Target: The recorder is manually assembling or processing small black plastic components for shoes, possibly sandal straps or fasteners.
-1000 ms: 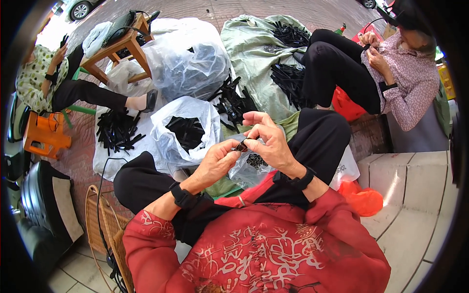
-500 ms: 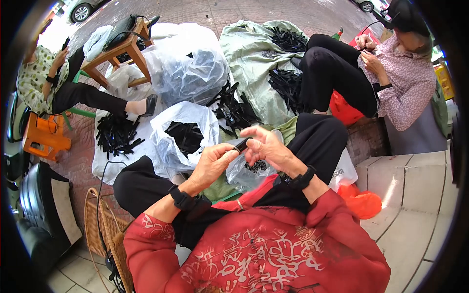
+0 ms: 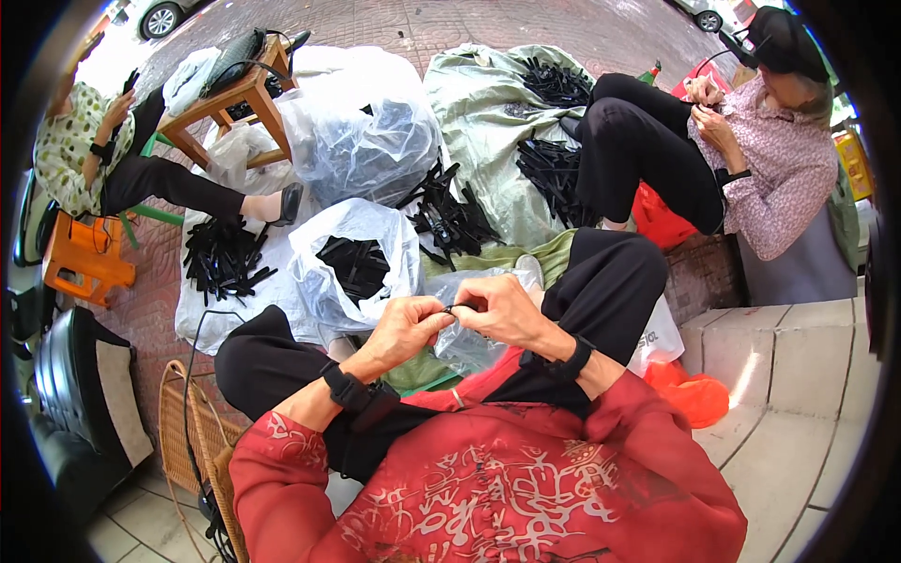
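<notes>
My left hand [image 3: 405,324] and my right hand [image 3: 504,311] meet fingertip to fingertip above my lap. Both pinch a small black strip-like piece [image 3: 450,310], of which only a bit shows between the fingers. Below my hands lies a clear plastic bag [image 3: 462,355], largely covered by my right hand. Just beyond my left hand, a white plastic bag [image 3: 402,242] stands open with black strips [image 3: 355,267] inside. Another pile of black strips [image 3: 450,218] lies behind it on the sheeting.
Further strip heaps lie on the white sheet [image 3: 202,314] and the green sheet [image 3: 479,141]. A co-worker [image 3: 784,159] sits at right, another [image 3: 80,141] at left. Around me are a wooden stool [image 3: 251,94], an orange stool [image 3: 89,263], a wicker basket [image 3: 178,422] and tiled steps [image 3: 807,361].
My right hand has closed from spread fingers into a pinch on the black piece, moving slightly down. The piece, which stuck out between my hands, is now mostly covered by fingers.
</notes>
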The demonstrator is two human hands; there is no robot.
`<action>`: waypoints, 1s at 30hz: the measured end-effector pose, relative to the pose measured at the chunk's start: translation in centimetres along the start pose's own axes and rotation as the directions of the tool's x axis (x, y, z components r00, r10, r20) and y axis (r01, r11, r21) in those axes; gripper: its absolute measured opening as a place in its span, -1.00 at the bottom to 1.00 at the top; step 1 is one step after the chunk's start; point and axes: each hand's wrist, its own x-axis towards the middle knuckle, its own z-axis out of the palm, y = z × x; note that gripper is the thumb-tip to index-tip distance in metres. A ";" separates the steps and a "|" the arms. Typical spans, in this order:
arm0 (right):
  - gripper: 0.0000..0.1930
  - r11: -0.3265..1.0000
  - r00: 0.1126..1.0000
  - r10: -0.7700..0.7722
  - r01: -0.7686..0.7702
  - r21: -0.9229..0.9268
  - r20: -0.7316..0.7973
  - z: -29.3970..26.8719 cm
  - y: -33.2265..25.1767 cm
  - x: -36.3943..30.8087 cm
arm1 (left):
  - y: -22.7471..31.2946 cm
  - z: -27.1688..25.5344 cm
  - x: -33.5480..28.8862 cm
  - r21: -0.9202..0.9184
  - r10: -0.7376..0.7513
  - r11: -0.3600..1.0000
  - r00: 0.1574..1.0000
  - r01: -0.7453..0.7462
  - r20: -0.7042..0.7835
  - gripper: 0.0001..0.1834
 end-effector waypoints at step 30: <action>-0.83 0.665 0.801 0.318 -0.570 0.483 0.507 -2.9 8.7 5.6 | 0.3 -3.2 -0.3 -0.514 -0.152 0.858 0.954 -0.001 -0.257 -0.70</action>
